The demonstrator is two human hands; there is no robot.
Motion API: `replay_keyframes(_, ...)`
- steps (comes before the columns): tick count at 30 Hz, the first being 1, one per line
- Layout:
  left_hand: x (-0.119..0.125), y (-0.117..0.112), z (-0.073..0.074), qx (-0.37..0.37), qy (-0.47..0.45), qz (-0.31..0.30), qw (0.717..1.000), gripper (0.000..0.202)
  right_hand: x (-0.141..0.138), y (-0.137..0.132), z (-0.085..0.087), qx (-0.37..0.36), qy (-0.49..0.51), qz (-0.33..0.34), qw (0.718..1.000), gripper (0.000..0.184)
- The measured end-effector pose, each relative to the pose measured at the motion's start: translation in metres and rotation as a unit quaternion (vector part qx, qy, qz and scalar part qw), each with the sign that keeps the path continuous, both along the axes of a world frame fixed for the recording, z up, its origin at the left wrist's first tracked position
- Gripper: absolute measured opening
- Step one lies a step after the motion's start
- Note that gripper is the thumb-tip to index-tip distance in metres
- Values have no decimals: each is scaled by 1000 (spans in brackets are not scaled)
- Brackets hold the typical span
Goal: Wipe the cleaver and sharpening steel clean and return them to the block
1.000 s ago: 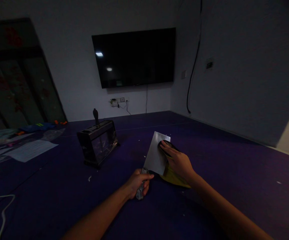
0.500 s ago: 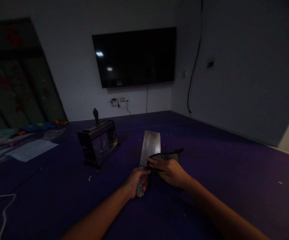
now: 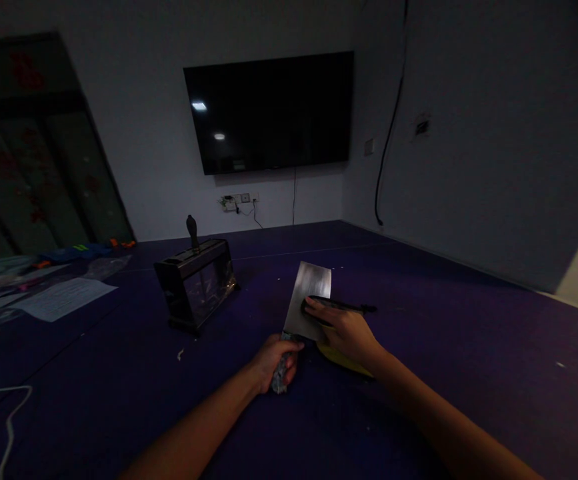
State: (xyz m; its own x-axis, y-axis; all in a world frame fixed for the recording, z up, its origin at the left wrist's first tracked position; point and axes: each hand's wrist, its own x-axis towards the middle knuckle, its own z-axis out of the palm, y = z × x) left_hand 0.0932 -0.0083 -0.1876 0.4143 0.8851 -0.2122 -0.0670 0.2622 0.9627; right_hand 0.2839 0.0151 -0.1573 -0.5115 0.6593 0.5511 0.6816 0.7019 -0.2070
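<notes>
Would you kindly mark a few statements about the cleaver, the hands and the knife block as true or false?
The left hand grips the handle of the broad steel cleaver. True.
The right hand hangs free of the blade. False: it presses a dark and yellow cleaning pad onto the blade.
The dark rectangular knife block stands left of the cleaver. True.
The knife block is empty. False: one dark handle sticks up from it.
The black wall-mounted television shows a bright picture. False: it is dark, with only light reflections.
</notes>
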Motion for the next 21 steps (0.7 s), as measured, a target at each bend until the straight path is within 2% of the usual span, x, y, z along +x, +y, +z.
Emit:
replay_keyframes(6,-1,0,2,7,18,-43,999,33,16,9,3,38,43,-136,989,57)
replay_keyframes(11,-2,0,3,16,35,-76,996,32,25,14,6,48,52,-202,977,56)
replay_keyframes(17,0,-4,3,27,39,-62,997,34,27,16,6,60,59,-178,980,57)
replay_keyframes(21,3,-5,2,9,21,-8,1000,28,18,12,1,48,34,-106,993,58)
